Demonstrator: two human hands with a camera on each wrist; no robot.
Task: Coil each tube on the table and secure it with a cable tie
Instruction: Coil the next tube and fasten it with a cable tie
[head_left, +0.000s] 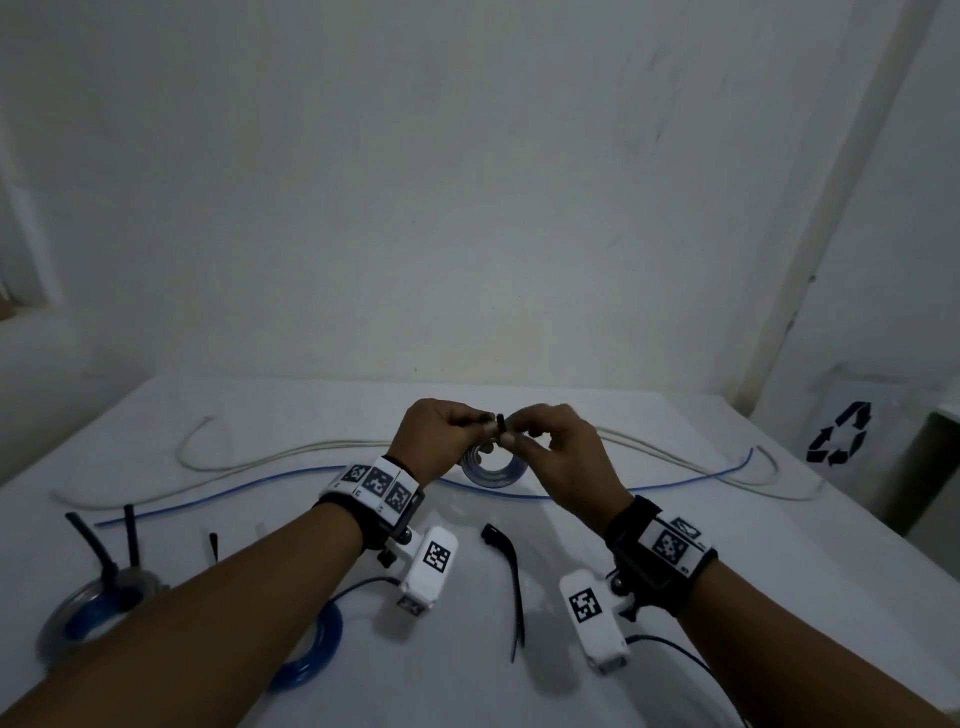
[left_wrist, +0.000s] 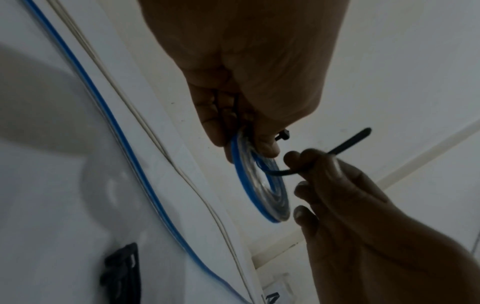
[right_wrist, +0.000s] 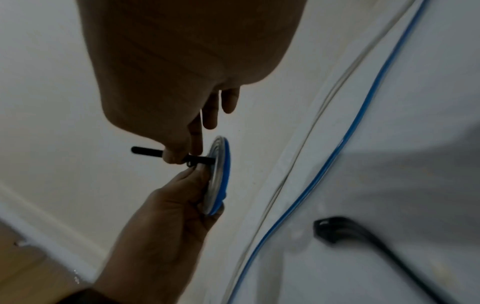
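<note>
Left hand (left_wrist: 241, 86) pinches the coil (left_wrist: 262, 185); right hand (left_wrist: 345, 195) pinches the cable tie (right_wrist: 155, 153) beside it. A slip could spring the coil loose.

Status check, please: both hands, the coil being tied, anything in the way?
Left hand grips blue coil and tie head. Right hand pinches cable tie tail. Tie not cinched. Nothing obstructing.

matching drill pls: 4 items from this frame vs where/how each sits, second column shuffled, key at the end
Things:
1. held coil
2. right hand
3. spare cable tie
4. long blue tube

States:
A. lies uncoiled across the table
B. lies loose on the table between the forearms
C. pinches the black tie's tail
D. gripped by the left hand, off the table

Pairs: 1-D, 2-C, 3-B, 4-A
</note>
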